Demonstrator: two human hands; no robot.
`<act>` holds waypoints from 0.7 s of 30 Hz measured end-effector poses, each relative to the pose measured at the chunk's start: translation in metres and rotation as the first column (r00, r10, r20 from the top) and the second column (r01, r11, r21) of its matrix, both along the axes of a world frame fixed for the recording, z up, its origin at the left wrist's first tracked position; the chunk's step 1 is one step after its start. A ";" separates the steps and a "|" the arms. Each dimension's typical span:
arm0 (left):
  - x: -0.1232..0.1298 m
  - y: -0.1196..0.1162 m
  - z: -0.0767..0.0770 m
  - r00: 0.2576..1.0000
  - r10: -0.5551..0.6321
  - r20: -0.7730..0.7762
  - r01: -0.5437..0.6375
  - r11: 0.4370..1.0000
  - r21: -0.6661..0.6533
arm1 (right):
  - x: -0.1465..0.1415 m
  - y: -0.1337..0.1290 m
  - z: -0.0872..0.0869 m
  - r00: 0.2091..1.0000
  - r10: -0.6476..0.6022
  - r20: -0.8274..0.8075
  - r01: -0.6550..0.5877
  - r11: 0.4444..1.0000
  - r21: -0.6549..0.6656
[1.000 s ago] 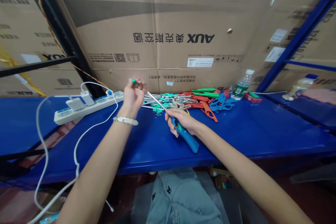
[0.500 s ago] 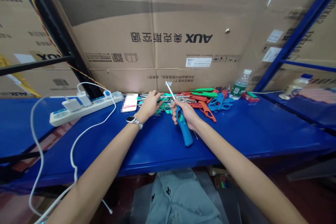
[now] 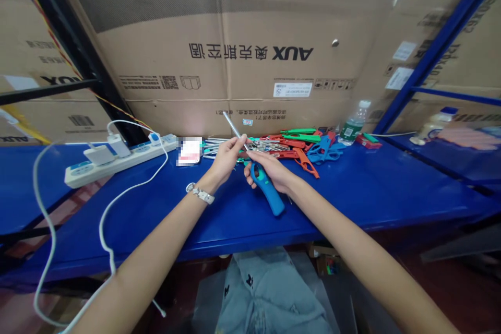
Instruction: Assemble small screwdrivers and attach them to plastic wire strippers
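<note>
A long-necked lighter [image 3: 271, 195] with a blue handle, a green trigger and a slim metal tube is held above the table's near half. My right hand [image 3: 274, 168] is closed around the front of its handle. Beside it, my left hand [image 3: 226, 159] pinches the tube close to where it meets the handle. The tube's tip points up and to the left. Just behind my hands lies a pile of metal tubes [image 3: 219, 144] with green parts, partly hidden by my fingers. Red lighter handle pieces [image 3: 305, 162] and blue handle pieces [image 3: 325, 150] lie to the right.
On the left are a white power strip [image 3: 117, 159] with chargers and cables, and a phone [image 3: 190, 151]. A water bottle [image 3: 354, 124] and a small red box [image 3: 368, 141] stand back right. Cardboard [image 3: 235, 21] walls the blue table's [image 3: 352, 193] rear.
My left hand has moved from the tube pile to the lighter's metal tube and grips it. The lighter, in my right hand, has shifted slightly left, its tip swinging further left.
</note>
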State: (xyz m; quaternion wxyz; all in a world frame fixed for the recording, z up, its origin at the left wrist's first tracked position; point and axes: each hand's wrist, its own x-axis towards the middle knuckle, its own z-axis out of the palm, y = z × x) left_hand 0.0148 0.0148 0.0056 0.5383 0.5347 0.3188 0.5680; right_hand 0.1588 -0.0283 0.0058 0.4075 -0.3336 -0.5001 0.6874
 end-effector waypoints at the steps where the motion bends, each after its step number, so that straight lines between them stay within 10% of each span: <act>1: -0.003 0.001 0.001 0.999 -0.003 0.041 0.003 1.000 -0.019 | 0.002 -0.001 0.001 0.998 0.056 0.007 -0.056 0.998 0.005; 5: -0.015 0.003 0.006 0.995 -0.013 0.100 0.021 0.996 -0.089 | 0.009 -0.001 0.002 0.987 0.143 0.067 -0.145 0.989 0.029; 13: -0.013 -0.004 0.002 0.994 -0.113 -0.003 0.113 0.992 -0.064 | 0.004 0.006 -0.004 0.950 -0.152 0.272 0.083 0.964 0.251; 21: -0.012 0.030 0.008 0.981 -0.168 0.102 0.176 0.981 -0.076 | 0.007 0.077 0.025 0.717 -0.406 0.567 0.067 0.849 0.524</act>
